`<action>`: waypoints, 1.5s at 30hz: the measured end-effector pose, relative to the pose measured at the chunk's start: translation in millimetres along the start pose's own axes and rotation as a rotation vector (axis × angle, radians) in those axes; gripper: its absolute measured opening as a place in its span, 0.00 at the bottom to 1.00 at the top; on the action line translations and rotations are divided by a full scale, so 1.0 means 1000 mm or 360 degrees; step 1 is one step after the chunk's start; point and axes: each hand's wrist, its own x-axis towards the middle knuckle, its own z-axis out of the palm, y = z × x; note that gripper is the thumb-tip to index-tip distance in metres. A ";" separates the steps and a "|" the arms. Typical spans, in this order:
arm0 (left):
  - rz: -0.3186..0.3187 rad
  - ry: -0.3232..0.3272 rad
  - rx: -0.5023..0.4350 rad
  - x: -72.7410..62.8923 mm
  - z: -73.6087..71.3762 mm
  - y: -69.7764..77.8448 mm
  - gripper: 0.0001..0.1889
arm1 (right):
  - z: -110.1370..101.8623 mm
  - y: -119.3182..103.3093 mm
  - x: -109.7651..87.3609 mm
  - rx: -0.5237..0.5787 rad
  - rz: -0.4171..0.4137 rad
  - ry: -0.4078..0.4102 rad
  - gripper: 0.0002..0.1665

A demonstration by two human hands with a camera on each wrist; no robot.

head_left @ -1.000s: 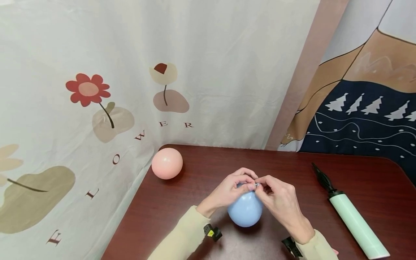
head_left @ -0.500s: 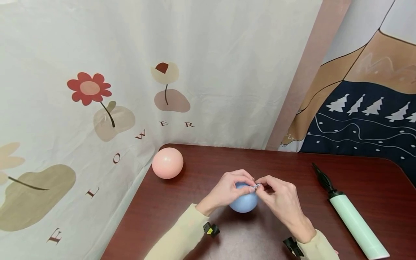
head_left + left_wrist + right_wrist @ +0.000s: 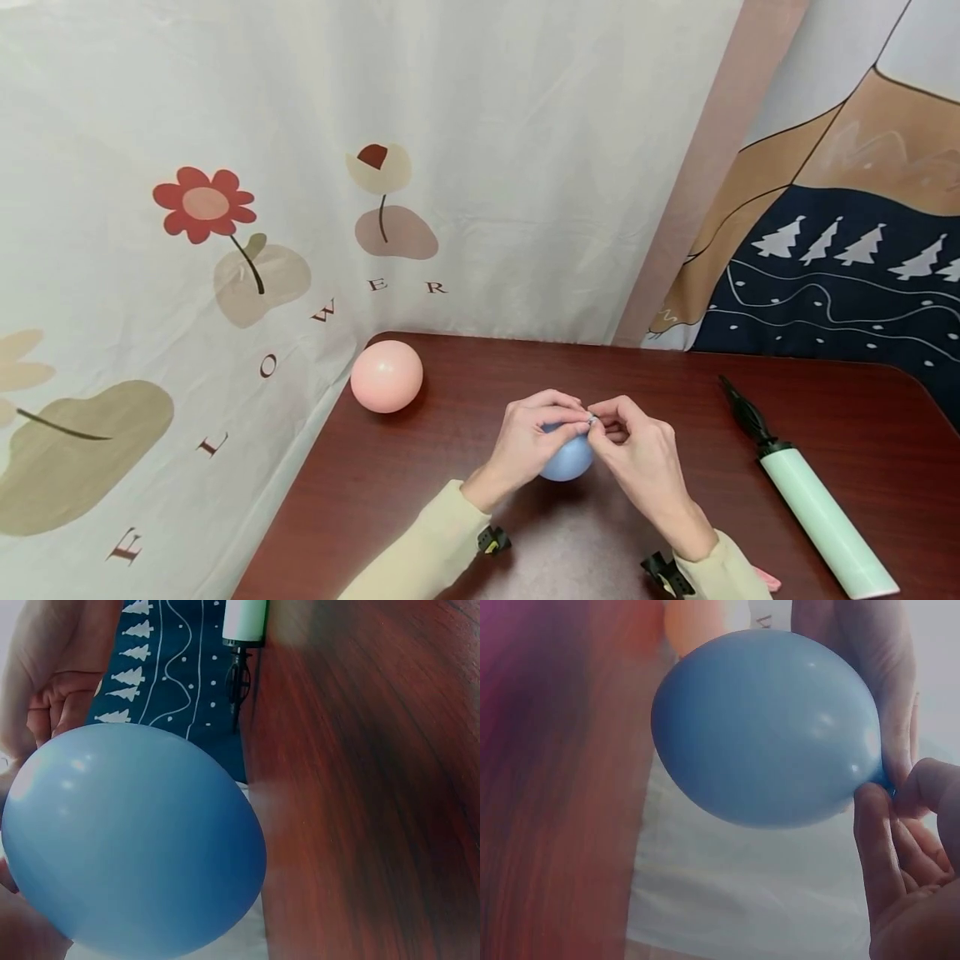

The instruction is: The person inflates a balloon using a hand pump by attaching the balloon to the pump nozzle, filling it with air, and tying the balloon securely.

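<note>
A small inflated blue balloon hangs below both hands, its neck upward. My left hand pinches the neck between thumb and fingers. From the other side, my right hand pinches the same neck, fingertips meeting those of the left. In the right wrist view the balloon narrows to its twisted neck, right at the fingertips of the right hand. The balloon fills much of the left wrist view and hides most of the fingers there.
An inflated pink balloon sits at the table's back left corner. A mint-green hand pump with a black nozzle lies on the right. Beside the right sleeve a bit of pink shows. Printed curtains stand behind the dark red table.
The blue balloon has risen and tilted away, so less of it shows below the hands. Both hands stay at its neck, the fingers shifting slightly.
</note>
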 end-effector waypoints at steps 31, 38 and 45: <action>0.0209 -0.0412 0.0628 0.005 -0.012 0.001 0.06 | -0.014 0.004 0.003 0.0100 -0.0046 -0.0233 0.19; 0.0629 -0.0438 0.1248 0.005 -0.010 0.002 0.04 | -0.016 0.004 0.009 0.0014 -0.0045 -0.0427 0.20; 0.0767 -0.0329 0.1314 0.008 -0.008 -0.003 0.09 | -0.017 0.001 0.008 0.0239 0.0277 -0.0562 0.10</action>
